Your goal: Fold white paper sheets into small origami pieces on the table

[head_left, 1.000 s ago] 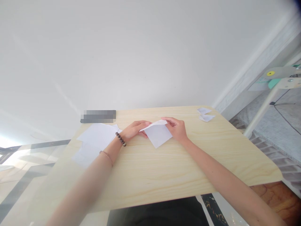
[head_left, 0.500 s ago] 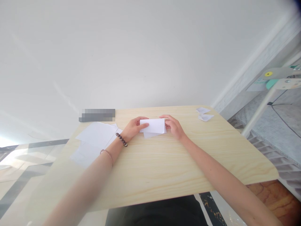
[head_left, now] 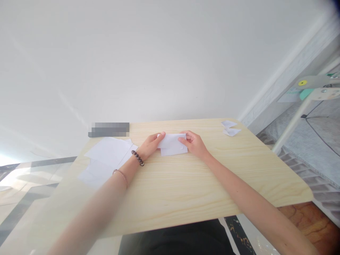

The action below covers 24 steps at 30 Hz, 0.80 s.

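Note:
A folded sheet of white paper is held between both hands over the middle of the wooden table. My left hand grips its left end, thumb on the top face near the upper corner. On the right end, my right hand is closed on the paper, its thumb pressed on the face and its fingers behind. The paper's lower layer juts out toward me below the upper fold. A dark bead bracelet and a thin bangle circle my left wrist and forearm.
Loose white sheets lie overlapping at the table's left. Two small folded paper pieces rest near the back right corner. A blurred-out dark object sits at the back left. The wall rises behind the table; a white metal frame stands at right.
My right thumb has moved onto the paper's face, and my left thumb has shifted up toward its upper edge. The upper flap now lies flatter, and more of the lower layer shows.

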Available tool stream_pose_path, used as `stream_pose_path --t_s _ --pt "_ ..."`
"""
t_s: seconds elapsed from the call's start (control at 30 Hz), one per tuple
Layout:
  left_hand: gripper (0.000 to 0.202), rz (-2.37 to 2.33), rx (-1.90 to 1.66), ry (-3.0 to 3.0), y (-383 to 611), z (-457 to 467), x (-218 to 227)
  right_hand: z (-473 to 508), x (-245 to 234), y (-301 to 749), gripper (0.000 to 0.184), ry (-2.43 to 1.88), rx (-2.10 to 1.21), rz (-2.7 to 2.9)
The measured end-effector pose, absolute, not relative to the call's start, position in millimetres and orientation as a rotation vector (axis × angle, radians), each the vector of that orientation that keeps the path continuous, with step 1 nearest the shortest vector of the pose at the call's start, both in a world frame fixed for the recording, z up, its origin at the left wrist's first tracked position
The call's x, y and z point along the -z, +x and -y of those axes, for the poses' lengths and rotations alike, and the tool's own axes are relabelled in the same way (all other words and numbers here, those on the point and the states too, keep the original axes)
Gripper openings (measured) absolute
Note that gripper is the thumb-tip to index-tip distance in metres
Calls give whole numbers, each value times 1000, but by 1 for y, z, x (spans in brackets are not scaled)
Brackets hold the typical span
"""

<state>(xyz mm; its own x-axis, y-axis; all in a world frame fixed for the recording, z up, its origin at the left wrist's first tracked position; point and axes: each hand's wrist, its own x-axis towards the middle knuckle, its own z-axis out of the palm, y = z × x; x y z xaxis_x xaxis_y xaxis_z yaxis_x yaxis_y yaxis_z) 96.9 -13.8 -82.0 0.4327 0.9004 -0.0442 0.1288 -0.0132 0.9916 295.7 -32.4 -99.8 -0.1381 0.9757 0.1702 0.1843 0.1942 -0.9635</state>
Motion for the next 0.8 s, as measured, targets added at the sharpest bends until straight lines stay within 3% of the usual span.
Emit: stream_pose_path --t_s 0.8 --pt "46 -1103 -874 1566 99 7 96 32 99 294 38 -1216 -1053 1543"
